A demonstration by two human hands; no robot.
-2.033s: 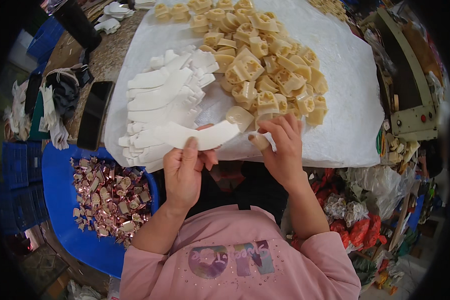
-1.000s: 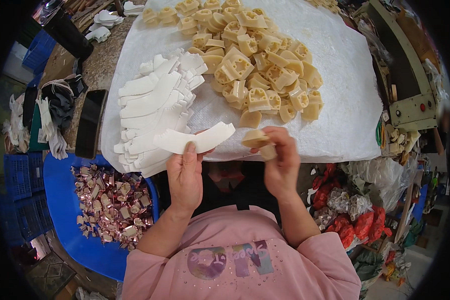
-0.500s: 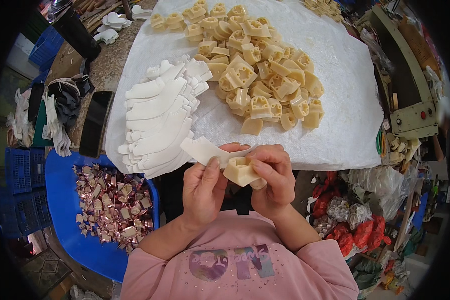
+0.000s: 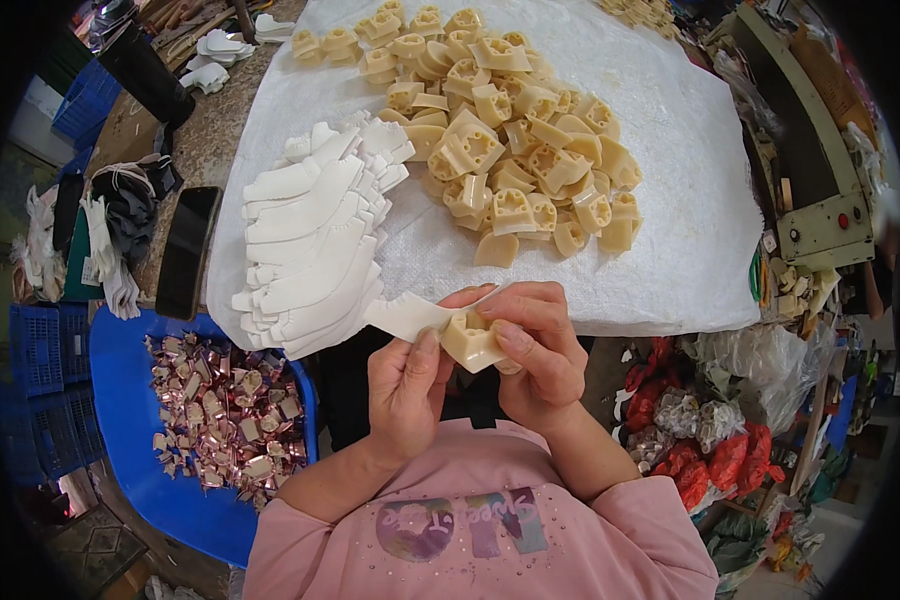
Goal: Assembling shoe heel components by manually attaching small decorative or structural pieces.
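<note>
Close in front of my body, a cream plastic shoe heel (image 4: pixel 475 345) with a hollow top is held between both hands. A curved white strip (image 4: pixel 402 318) of thin sheet material runs along the heel's far side, its free end sticking out to the left. My left hand (image 4: pixel 405 390) pinches strip and heel together, thumb on the near side. My right hand (image 4: pixel 542 350) is closed round the heel's right side, its fingers covering the strip's other end. Many similar white strips (image 4: pixel 305 240) lie overlapped at the left, beside a heap of cream heels (image 4: pixel 520 160).
A white woven sheet (image 4: pixel 685 200) covers the table. At the lower left stands a blue tub (image 4: pixel 160 490) of shiny pink-metallic pieces. A phone (image 4: pixel 187 255) and dark cylinder (image 4: pixel 142 70) lie left; a greenish machine (image 4: pixel 825 235) and plastic bags (image 4: pixel 720 420) are right.
The heel has shifted slightly left and turned in my hands. My right fingers have moved over the strip's right end, which showed before. The view has shifted a little.
</note>
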